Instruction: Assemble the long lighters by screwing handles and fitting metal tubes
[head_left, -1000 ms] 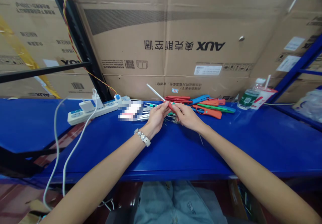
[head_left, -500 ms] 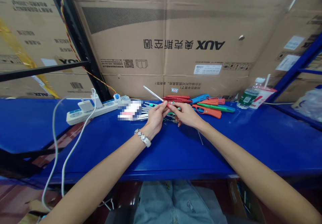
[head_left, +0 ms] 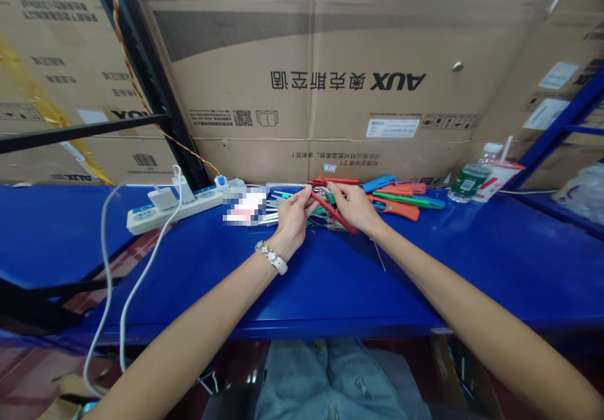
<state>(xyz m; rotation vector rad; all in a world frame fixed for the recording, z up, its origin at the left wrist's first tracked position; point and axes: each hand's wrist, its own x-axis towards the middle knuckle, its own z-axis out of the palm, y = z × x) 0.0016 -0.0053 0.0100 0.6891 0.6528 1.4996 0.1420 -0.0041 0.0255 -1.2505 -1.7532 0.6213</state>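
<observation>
Over the blue table (head_left: 292,281), my left hand (head_left: 295,217) pinches a red plastic piece (head_left: 336,211) that slants down to the right in front of my right hand. My right hand (head_left: 350,205) is closed close beside it, its fingertips at the same piece near a small green part. What exactly the right fingers hold is too small to tell. Metal rods (head_left: 270,212) lie just left of my hands. Red pieces (head_left: 346,181) lie behind them. Orange, blue and green plastic pieces (head_left: 401,208) are piled to the right.
A white power strip (head_left: 155,217) with plugs and cables is at the left. At the right stand a bottle (head_left: 467,181) and a cup with a straw (head_left: 494,182). A large cardboard box (head_left: 283,43) stands behind the table.
The red piece between my hands now shows opened out, with one part slanting down right. The metal rod that pointed up left from my hands now lies nearly level. The view has shifted slightly.
</observation>
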